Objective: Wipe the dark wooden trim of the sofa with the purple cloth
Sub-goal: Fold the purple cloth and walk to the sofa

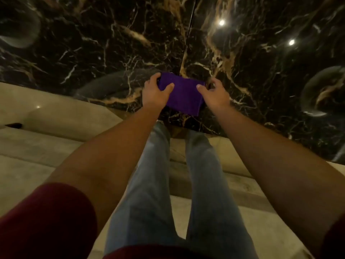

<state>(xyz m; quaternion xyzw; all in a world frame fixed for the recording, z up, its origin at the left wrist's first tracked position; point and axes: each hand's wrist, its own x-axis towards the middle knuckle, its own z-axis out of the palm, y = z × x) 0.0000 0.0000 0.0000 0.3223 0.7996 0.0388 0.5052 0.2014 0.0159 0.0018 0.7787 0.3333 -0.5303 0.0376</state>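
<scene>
The person stands with both arms stretched forward and holds the cloth [182,94] between the two hands, in the air above the dark marble floor [93,43]. The cloth is purple and folded to a flat rectangle, a little tilted, with its lower corner hanging toward the person's legs.

The left hand [155,92] grips the left end of the cloth. Its thumb [168,87] lies on top of the fabric, and the other fingers curl around the far upper corner, so the cloth edge is pinched between them. The right hand [214,95] is at the right end. Its thumb [201,88] presses on the top face near the right edge, and its fingers are bent and pass behind the cloth; how firm they hold there I cannot tell, because the fabric and the dim light hide them.

Below the arms are the jeans [149,184] and a beige cushioned surface [46,146], which ends at the marble. Red sleeves [43,221] show at the bottom corners. Two bright spots of lamp reflection [221,22] shine in the floor at the upper right.
</scene>
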